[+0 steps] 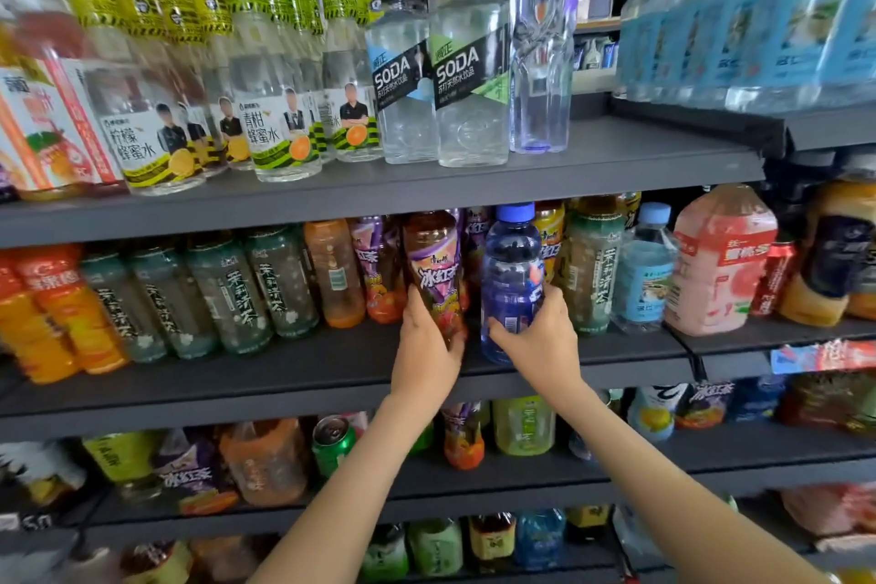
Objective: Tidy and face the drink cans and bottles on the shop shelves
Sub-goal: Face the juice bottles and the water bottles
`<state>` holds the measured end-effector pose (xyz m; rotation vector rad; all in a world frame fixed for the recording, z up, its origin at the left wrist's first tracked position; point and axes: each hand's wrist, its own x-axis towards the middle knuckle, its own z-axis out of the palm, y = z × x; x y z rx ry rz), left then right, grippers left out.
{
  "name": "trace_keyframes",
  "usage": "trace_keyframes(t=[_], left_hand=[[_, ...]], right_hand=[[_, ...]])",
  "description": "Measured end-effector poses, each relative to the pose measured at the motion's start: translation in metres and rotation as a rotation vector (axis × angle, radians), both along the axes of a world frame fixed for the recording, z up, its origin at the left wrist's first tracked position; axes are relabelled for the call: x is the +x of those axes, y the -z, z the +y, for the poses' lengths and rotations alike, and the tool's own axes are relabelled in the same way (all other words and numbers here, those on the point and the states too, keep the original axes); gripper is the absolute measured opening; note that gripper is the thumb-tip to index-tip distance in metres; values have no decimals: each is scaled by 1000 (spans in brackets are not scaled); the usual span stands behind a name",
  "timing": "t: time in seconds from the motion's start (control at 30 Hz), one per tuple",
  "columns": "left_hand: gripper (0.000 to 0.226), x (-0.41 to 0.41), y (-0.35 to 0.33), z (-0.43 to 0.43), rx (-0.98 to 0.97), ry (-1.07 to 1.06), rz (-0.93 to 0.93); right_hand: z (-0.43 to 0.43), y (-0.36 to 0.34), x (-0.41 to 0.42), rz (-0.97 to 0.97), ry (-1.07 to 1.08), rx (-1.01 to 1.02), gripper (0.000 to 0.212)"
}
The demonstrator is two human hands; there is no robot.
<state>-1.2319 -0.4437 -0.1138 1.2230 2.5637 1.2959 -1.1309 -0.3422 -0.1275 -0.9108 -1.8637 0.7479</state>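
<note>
On the middle shelf point(284, 386) my left hand point(426, 346) grips the lower part of a brown iced tea bottle point(432, 261) with a purple and orange label. Right beside it, my right hand point(538, 341) grips the base of a blue bottle point(512, 270) with a blue cap. Both bottles stand upright near the shelf's front edge, their labels turned towards me. More iced tea bottles stand behind them, partly hidden.
Green tea bottles point(237, 294) and orange bottles point(47, 313) fill the shelf to the left; a pink juice jug point(720, 261) stands to the right. Soda water bottles point(469, 62) line the shelf above. A green can point(332, 443) and more bottles sit below.
</note>
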Motion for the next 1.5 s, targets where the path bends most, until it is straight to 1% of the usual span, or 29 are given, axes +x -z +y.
trace_keyframes(t=[0.07, 0.17, 0.27, 0.33, 0.4, 0.47, 0.57, 0.63, 0.7, 0.8, 0.9, 0.97, 1.07, 1.17, 1.23, 1.33, 1.4, 1.5], left_hand=[[85, 13, 3, -10, 46, 22, 45], [73, 32, 6, -23, 92, 122, 117], [61, 52, 11, -39, 94, 253, 124], [51, 66, 16, -51, 108, 291, 135], [43, 76, 23, -65, 125, 273, 124], [41, 84, 30, -83, 109, 226, 95], [41, 90, 44, -116, 37, 152, 70], [43, 91, 53, -139, -11, 107, 59], [47, 90, 59, -162, -69, 66, 23], [58, 89, 67, -188, -110, 76, -22], [66, 87, 68, -208, -63, 56, -100], [67, 80, 68, -225, -16, -11, -150], [66, 60, 71, -266, 17, -89, -165], [56, 30, 71, -323, 26, -149, -224], [53, 8, 68, -364, 51, -157, -310], [49, -19, 60, -414, 117, -118, -473], [50, -30, 56, -436, 140, -107, -527], [48, -33, 49, -458, 135, -59, -583]], right_hand=[[-4, 1, 18, 45, -65, -48, 68], [-18, 2, 45, 93, -163, -91, 60], [-36, 4, 68, 118, -273, -162, 57], [-49, 7, 78, 117, -321, -187, 58], [-61, 11, 84, 109, -360, -205, 58], [-73, 15, 86, 92, -403, -222, 57], [-91, 24, 85, 69, -467, -261, 51], [-106, 32, 82, 56, -497, -293, 52], [-123, 41, 79, 31, -525, -321, 54], [-150, 50, 72, 10, -572, -376, 58], [-179, 50, 61, -2, -629, -400, 60], [-202, 47, 49, -30, -672, -410, 59], [-246, 46, 24, -74, -721, -407, 63], [-301, 44, -10, -102, -784, -420, 65], [-334, 40, -33, -109, -842, -468, 68], [-372, 30, -63, -163, -1003, -560, 61], [-391, 23, -74, -187, -1097, -613, 54], [-408, 18, -80, -190, -1151, -652, 43]])
